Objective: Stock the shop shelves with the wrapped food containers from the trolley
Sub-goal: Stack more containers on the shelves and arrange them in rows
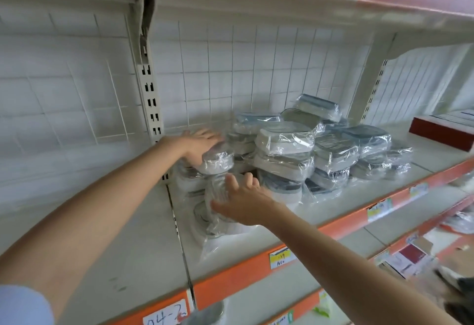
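Left hand (198,145) laid flat on top of a round plastic-wrapped food container (218,158), fingers straight and relaxed, gripping nothing. Right hand (242,201) spread open against the front of a lower clear-wrapped round container (218,196), fingers extended and released. Both containers stacked on the white metal shelf with orange front edge (256,263), directly beneath and ahead of the fingertips. Just past the right fingers, a heap of wrapped grey and white rectangular containers (320,145). Beyond the left fingers, white wire-grid back panel (243,68).
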`<state>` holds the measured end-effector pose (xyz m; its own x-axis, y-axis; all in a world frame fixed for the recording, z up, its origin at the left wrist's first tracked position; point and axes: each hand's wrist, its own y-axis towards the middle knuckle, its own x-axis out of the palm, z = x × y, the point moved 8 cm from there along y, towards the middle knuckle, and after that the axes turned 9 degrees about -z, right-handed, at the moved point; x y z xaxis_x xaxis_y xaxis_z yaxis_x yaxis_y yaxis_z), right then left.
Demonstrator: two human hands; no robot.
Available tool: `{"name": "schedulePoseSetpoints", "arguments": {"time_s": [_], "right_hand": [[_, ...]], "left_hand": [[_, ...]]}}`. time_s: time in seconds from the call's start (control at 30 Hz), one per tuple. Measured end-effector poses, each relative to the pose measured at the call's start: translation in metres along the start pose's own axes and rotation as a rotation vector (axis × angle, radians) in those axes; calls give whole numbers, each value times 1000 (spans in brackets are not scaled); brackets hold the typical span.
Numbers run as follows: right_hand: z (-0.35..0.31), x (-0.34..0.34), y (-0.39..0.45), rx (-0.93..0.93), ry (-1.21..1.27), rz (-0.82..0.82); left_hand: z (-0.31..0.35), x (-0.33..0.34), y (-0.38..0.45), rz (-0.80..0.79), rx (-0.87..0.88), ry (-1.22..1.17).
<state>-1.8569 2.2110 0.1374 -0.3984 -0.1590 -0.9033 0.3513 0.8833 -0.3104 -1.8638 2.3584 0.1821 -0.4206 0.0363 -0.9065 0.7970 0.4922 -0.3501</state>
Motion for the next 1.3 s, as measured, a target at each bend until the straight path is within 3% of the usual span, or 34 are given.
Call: {"name": "schedulePoseSetpoints", "arguments": {"time_s": [0.23,0.47,0.67,0.97,1.17,1.3], "right_hand": [[1,-2,-1,7,4,10],[2,-2,-1,48,-72,52],[-1,-3,-8,22,-169,162],[7,3,-56,-354,173,612],[35,23,-80,-470,321,692],[48,21,-101,-519,420,839]], "left_hand": [[-3,-11,-14,140,40,32],[-22,-8,-73,449,4,-176],[-29,35,-121,507,-122,-452],[10,72,-197,777,-179,-544],[64,92,-225,883,-205,-446],[100,106,-249,1008,-258,-367]]}}
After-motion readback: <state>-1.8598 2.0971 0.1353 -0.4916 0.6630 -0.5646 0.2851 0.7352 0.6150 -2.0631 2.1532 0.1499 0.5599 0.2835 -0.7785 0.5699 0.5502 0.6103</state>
